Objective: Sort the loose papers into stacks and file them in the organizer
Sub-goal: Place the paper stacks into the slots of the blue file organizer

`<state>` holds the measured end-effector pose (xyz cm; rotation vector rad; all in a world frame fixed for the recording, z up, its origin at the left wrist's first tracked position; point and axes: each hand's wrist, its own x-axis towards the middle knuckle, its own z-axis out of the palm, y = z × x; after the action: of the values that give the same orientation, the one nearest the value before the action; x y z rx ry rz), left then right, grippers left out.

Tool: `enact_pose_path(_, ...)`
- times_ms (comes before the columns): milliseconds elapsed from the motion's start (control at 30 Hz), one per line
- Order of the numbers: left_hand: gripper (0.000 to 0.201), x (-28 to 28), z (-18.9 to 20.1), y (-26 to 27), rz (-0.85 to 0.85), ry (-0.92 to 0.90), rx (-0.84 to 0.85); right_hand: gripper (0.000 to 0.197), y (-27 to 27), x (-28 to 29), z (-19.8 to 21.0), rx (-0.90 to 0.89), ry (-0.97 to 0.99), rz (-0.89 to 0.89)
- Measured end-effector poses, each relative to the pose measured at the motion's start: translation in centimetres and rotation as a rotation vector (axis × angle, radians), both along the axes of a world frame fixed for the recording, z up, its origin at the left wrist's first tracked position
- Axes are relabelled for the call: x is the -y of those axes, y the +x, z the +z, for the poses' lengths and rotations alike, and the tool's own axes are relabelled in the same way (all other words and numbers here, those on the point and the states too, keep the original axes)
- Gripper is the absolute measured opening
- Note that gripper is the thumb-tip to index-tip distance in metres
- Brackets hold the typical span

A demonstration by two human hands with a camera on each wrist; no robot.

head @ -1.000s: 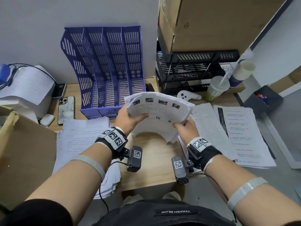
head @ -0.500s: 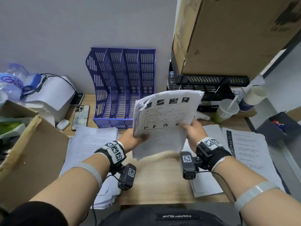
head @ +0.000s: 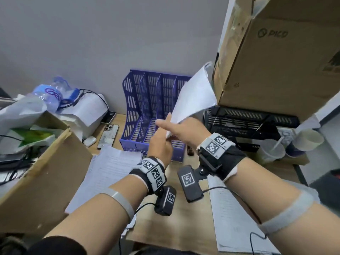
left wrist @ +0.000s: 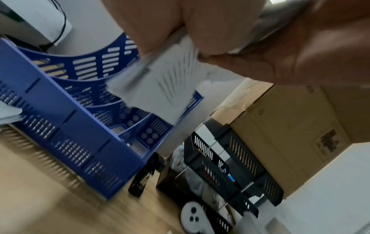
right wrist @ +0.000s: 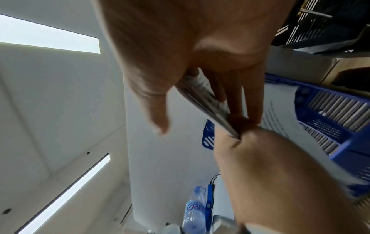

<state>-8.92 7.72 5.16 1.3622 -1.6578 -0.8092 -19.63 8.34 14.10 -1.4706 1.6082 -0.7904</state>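
A stack of white printed papers (head: 193, 96) stands on edge, tilted, right over the blue slotted organizer (head: 147, 111) at the back of the desk. My right hand (head: 182, 128) pinches the stack's lower edge between thumb and fingers. My left hand (head: 160, 144) grips the same edge just below it. From the left wrist, the papers' (left wrist: 166, 85) lower corner hangs over the organizer's (left wrist: 66, 120) right compartments. In the right wrist view the papers (right wrist: 202, 101) sit between my fingers, with the organizer (right wrist: 330, 118) beyond. More loose papers (head: 108, 173) lie at front left and more papers (head: 233, 221) at front right.
A big cardboard box (head: 276, 57) sits on black stacked trays (head: 248, 122), close to the papers' right edge. An open carton (head: 42, 173) stands at left. Two phones (head: 108, 133), earbuds, a water bottle (head: 51, 92) and a printer lie left of the organizer; cups (head: 272, 150) stand at right.
Both hands have lifted the stack off the desk, turned it on edge and carried it forward over the organizer. My view has swung up and closer.
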Motion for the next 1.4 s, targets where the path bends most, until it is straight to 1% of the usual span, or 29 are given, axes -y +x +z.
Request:
enact_pose_path(33,0.078,0.4,-0.9,-0.2,-0.059,-0.001,-0.040,0.051,-0.2,0.7,0.3,-0.079,0.010,-0.033)
enact_pose_path(67,0.088,0.9,-1.9,-0.2,-0.112,0.021,-0.068,0.043,-0.6,1.7,0.1,-0.103,0.017,-0.074)
enact_pose_path(100,0.096,1.3,-2.5,0.0,-0.162,0.060,-0.069,0.044,-1.0,2.4,0.0,-0.076,0.013,-0.119)
enact_pose_path(167,0.107,1.9,-2.9,0.0,-0.245,0.162,-0.013,0.052,-2.1,4.0,-0.9,-0.033,0.026,-0.197)
enact_pose_path(233,0.109,2.7,-3.1,-0.1,-0.299,0.241,0.004,0.051,-3.3,5.4,-1.8,-0.021,0.021,-0.237)
enact_pose_path(300,0.108,3.8,-3.3,-0.4,-0.350,0.252,-0.018,0.044,-3.5,5.6,-1.2,0.009,0.038,-0.251)
enact_pose_path(400,0.109,5.5,-4.0,-0.9,-0.402,0.289,-0.033,0.046,-3.5,6.6,-0.9,-0.013,0.032,-0.282)
enact_pose_path(467,0.109,6.1,-4.0,-1.0,-0.396,0.325,-0.009,0.045,-3.9,7.5,-1.7,-0.016,0.038,-0.285)
enact_pose_path(533,0.108,6.8,-4.2,-1.0,-0.361,0.332,0.038,0.044,-3.5,7.8,-1.4,-0.005,0.053,-0.315)
enact_pose_path(633,0.103,8.4,-4.7,-1.1,-0.257,0.284,0.207,0.030,-2.9,8.6,-0.9,0.002,0.042,-0.322)
enact_pose_path(700,0.107,9.8,-4.9,-0.8,-0.188,0.318,0.300,0.025,-2.7,9.4,-1.1,-0.058,0.004,-0.323)
enact_pose_path(733,0.111,10.7,-5.0,-0.7,-0.173,0.370,0.330,0.025,-2.6,9.7,-1.1,-0.113,-0.017,-0.327)
enact_pose_path(800,0.117,11.9,-5.2,-0.4,-0.193,0.468,0.355,0.024,-2.4,10.2,-1.7,-0.232,-0.044,-0.321)
enact_pose_path(833,0.114,12.2,-5.5,-0.3,-0.203,0.495,0.333,0.023,-2.3,10.4,-2.2,-0.268,-0.050,-0.317)
enact_pose_path(900,0.096,12.4,-6.2,-0.3,-0.193,0.502,0.249,0.022,-2.1,10.5,-3.2,-0.252,-0.026,-0.302)
enact_pose_path(967,0.071,12.1,-6.7,-0.4,-0.175,0.486,0.215,0.021,-1.8,10.2,-4.5,-0.161,0.033,-0.263)
enact_pose_path(1033,0.044,11.4,-7.0,-0.7,-0.149,0.516,0.247,0.022,-1.9,9.9,-6.0,-0.060,0.076,-0.225)
enact_pose_path(1067,0.033,11.1,-7.2,-0.9,-0.105,0.536,0.250,0.023,-1.9,9.5,-6.5,0.002,0.105,-0.213)
enact_pose_path(1100,0.028,10.7,-7.4,-1.2,-0.055,0.539,0.229,0.023,-2.2,9.0,-7.1,0.075,0.139,-0.206)
enact_pose_path(1133,0.030,10.3,-7.4,-1.5,-0.003,0.549,0.215,0.022,-2.5,8.2,-7.5,0.118,0.173,-0.197)
enact_pose_path(1167,0.034,9.7,-7.5,-1.9,0.021,0.559,0.207,0.022,-3.1,7.4,-8.0,0.139,0.193,-0.191)
enact_pose_path(1200,0.036,8.9,-7.5,-2.6,0.008,0.593,0.214,0.022,-3.9,6.3,-8.5,0.122,0.207,-0.191)
enact_pose_path(1233,0.036,7.9,-7.8,-3.5,-0.031,0.639,0.187,0.022,-5.0,5.2,-9.5,0.113,0.211,-0.201)
enact_pose_path(1267,0.035,6.8,-8.2,-4.5,-0.083,0.725,0.130,0.022,-6.3,3.8,-10.3,0.074,0.228,-0.225)
enact_pose_path(1333,0.028,4.4,-9.1,-6.8,-0.206,0.926,0.043,0.022,-9.6,0.6,-12.9,-0.053,0.277,-0.283)
enact_pose_path(1400,0.021,2.0,-10.5,-8.7,-0.315,1.054,0.079,0.021,-13.6,-3.5,-15.8,-0.183,0.401,-0.356)
